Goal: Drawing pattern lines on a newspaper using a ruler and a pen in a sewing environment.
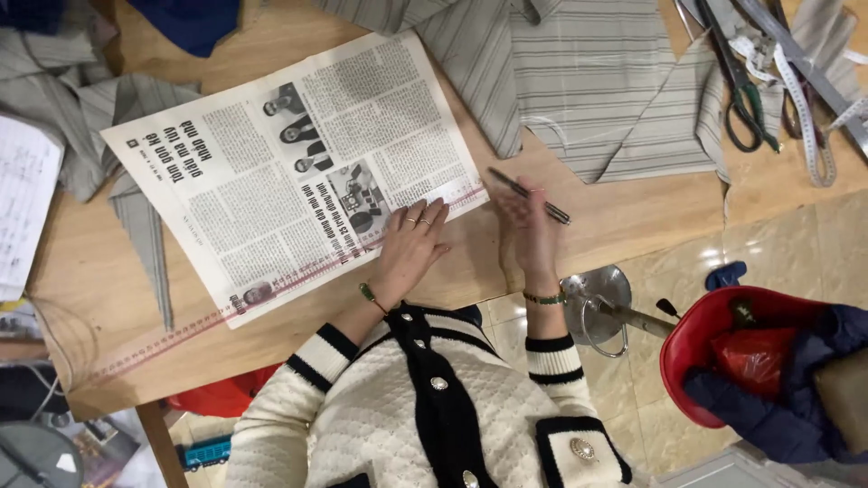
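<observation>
On wooden table point(633, 217), one newspaper point(289, 172), one pen point(529, 195), two hands point(411, 248), one scissors point(741, 90).

- A wooden table point(624, 217) with a light, worn top carries everything; its near edge runs at a slant across the view.
- A printed newspaper sheet point(289, 172) lies flat near the middle of it, turned at an angle.
- A long clear ruler point(181, 330) lies along the sheet's near edge, on the wood.
- Grey striped fabric pieces point(588, 81) spread over the far side, with more striped pieces point(117, 136) at the left, partly under the newspaper.
- Scissors point(741, 90) and a measuring tape point(809, 117) lie at the far right corner.
- Dark blue cloth point(190, 20) lies at the far edge.
</observation>
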